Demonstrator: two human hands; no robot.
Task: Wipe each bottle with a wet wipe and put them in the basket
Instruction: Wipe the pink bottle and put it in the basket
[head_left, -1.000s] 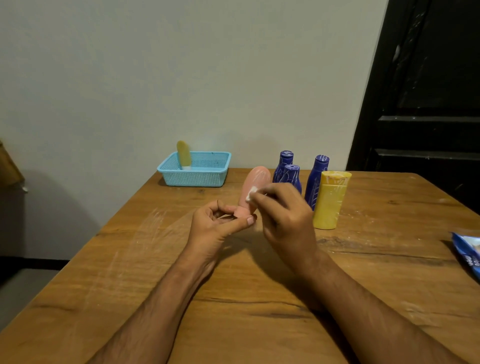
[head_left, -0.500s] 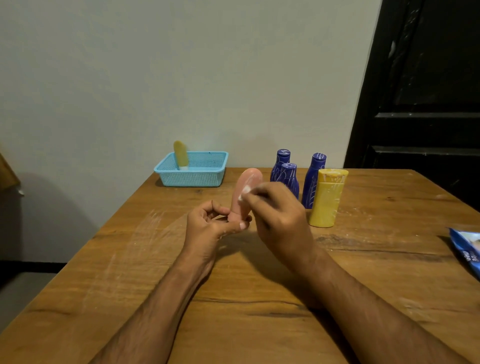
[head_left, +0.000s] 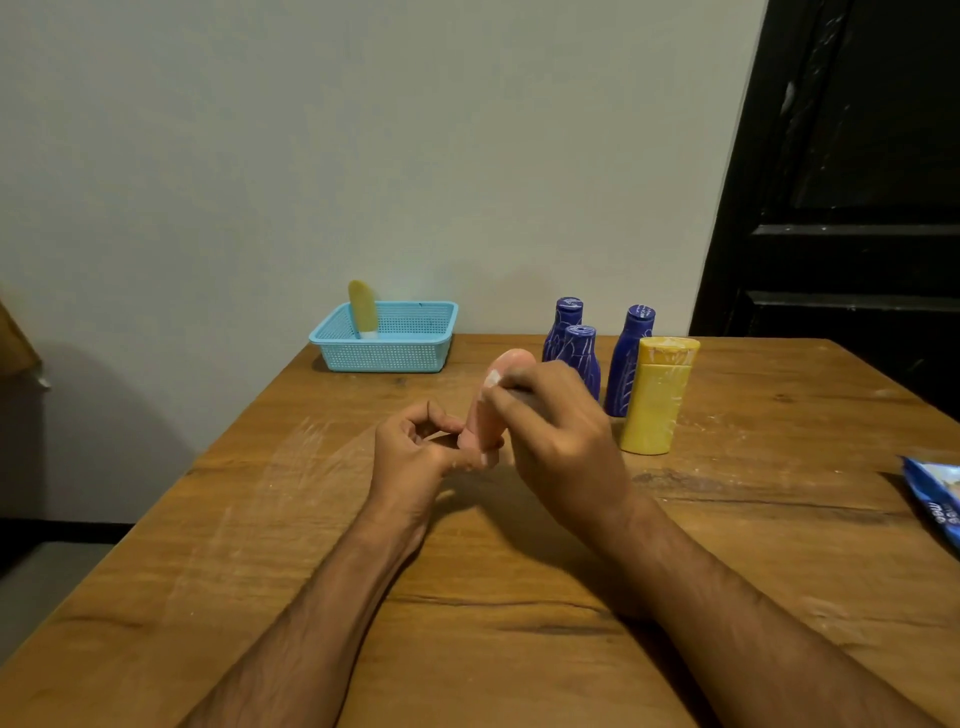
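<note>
A pink bottle (head_left: 493, 400) stands upside down at the table's middle. My left hand (head_left: 415, 457) pinches its lower end. My right hand (head_left: 556, 431) holds a small white wet wipe (head_left: 492, 379) against the bottle's upper side. Behind them stand three dark blue bottles (head_left: 631, 358) and one yellow bottle (head_left: 655, 395). A light blue basket (head_left: 384, 353) sits at the back left with a yellow-green bottle (head_left: 362, 309) leaning inside it.
The wooden table (head_left: 519, 597) runs up to a pale wall. A blue wipes packet (head_left: 935, 499) lies at the right edge. A dark door stands at the back right.
My right hand with the wipe has slid slightly left and down along the pink bottle. My left hand keeps its hold on the bottle's lower end.
</note>
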